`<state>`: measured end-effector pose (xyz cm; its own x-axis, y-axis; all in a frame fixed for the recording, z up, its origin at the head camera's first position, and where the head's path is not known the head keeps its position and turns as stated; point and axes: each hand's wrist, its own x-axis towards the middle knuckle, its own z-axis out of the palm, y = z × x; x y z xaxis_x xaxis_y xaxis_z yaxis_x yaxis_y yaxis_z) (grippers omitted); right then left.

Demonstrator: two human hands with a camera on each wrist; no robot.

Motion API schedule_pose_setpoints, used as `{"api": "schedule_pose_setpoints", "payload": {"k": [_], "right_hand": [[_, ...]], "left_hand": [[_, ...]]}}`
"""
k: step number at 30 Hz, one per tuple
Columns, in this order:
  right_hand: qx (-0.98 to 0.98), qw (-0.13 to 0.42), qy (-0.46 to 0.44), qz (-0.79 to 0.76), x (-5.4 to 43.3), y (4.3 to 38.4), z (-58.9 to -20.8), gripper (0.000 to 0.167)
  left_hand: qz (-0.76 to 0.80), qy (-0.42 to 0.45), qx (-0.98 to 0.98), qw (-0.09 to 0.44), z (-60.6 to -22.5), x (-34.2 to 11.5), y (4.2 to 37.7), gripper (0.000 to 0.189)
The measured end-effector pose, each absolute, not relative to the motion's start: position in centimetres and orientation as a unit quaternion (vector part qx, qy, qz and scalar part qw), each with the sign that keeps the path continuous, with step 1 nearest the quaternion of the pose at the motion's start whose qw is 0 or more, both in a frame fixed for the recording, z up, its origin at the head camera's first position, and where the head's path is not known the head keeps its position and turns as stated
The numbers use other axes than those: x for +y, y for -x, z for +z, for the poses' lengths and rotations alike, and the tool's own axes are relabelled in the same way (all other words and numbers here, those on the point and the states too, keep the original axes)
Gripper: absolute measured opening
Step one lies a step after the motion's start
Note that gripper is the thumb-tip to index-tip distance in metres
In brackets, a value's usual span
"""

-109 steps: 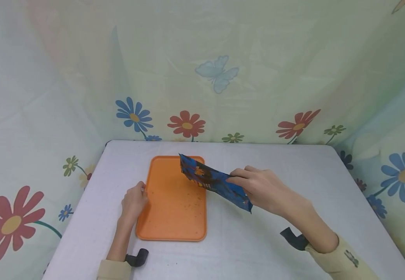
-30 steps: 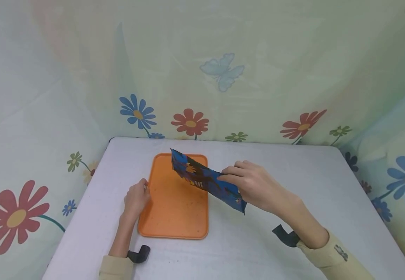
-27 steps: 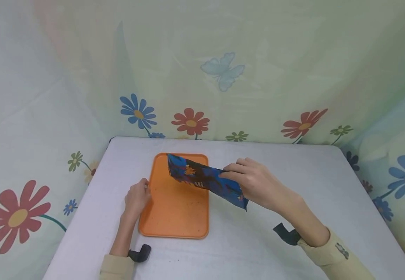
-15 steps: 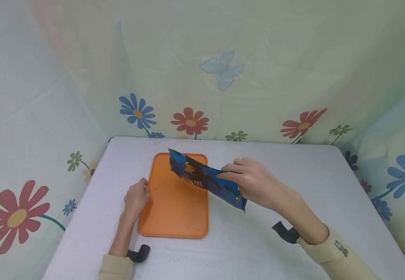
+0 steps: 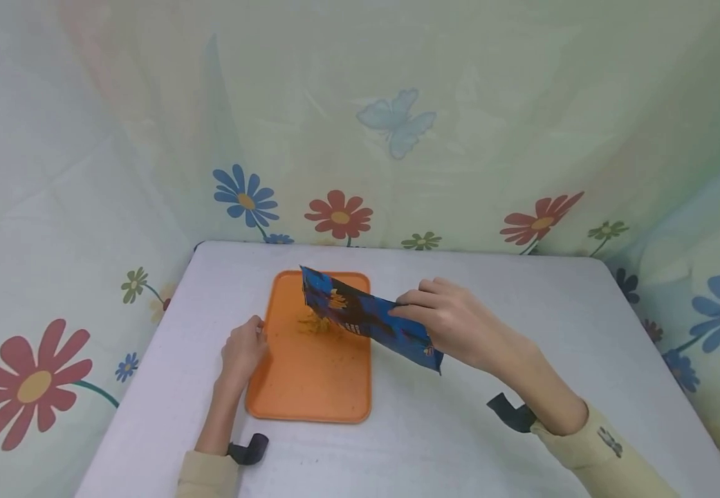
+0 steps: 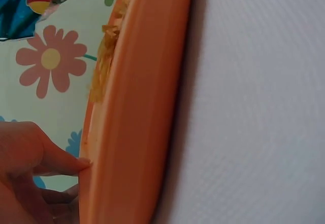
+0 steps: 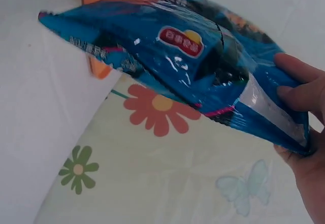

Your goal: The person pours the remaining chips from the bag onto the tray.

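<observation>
Right, so right hand [image 5: 449, 318] is clamped on the Lay's snack bag [image 5: 366, 312], thumb and fingers gripping one end; bag reaches left of that hand, other end above the orange tray [image 5: 310, 391]. Left hand [image 5: 243, 351] pinches the tray's rim nearest it. Yellow snack pieces [image 5: 316, 324] lie on the tray between both hands. Tray sits on the white-covered worktop [image 5: 453, 443].

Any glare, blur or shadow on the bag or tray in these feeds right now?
Right wrist: small white glints on the bag; left wrist: dim, with a dark shadow along the tray; head: soft light, but the snack pieces look smudged.
</observation>
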<state>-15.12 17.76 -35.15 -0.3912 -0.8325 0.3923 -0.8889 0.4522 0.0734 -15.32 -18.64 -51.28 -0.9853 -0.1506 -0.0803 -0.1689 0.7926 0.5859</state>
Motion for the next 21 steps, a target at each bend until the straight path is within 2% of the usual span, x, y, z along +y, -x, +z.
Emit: {"api": "schedule_pose_setpoints", "payload": {"k": [5, 21], "right_hand": [[-0.836, 0.182, -0.512, 0.083, 17.88, 15.02, -35.34, 0.045], [-0.827, 0.219, -0.510, 0.093, 18.02, 14.73, -35.76, 0.047]], "left_hand": [[0.310, 0.090, 0.946, 0.017, -51.22, -18.51, 15.32, 0.026], [0.312, 0.104, 0.944, 0.024, -51.44, -18.42, 15.36, 0.027]]}}
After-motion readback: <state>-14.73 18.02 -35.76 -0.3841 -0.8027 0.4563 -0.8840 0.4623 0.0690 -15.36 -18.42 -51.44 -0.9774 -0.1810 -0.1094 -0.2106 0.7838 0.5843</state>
